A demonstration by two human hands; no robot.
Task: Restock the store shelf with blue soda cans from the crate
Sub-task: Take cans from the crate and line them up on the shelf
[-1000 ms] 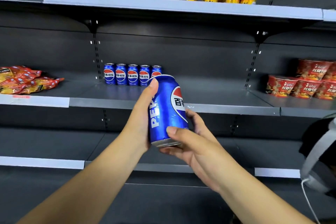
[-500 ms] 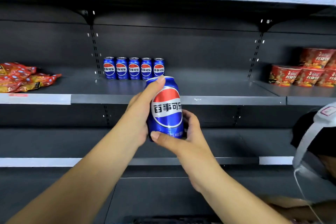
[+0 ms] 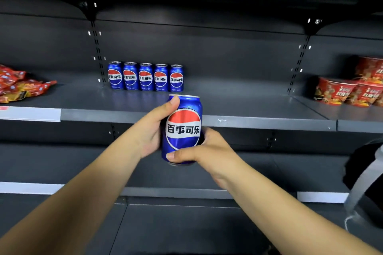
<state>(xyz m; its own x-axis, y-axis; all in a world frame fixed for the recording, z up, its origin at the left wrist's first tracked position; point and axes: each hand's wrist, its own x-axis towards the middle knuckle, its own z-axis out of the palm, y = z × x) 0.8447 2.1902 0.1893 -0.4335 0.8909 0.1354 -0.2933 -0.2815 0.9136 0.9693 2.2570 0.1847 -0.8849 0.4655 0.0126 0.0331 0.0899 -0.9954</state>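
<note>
Head view: both the left hand [image 3: 152, 130] and right hand [image 3: 204, 151] grip one upright blue can [image 3: 183, 128], its "百事可乐" logo facing outward, before the shelf [image 3: 259, 122].

Single head-worn wide-angle view, facing forward and slightly down at a dark store shelf [image 3: 248, 109]. Both forearms reach in from the bottom edge; the hands sit close, mid-frame. Middle shelf near eye level, the upper shelf's edge cut off at the frame's top.
</note>
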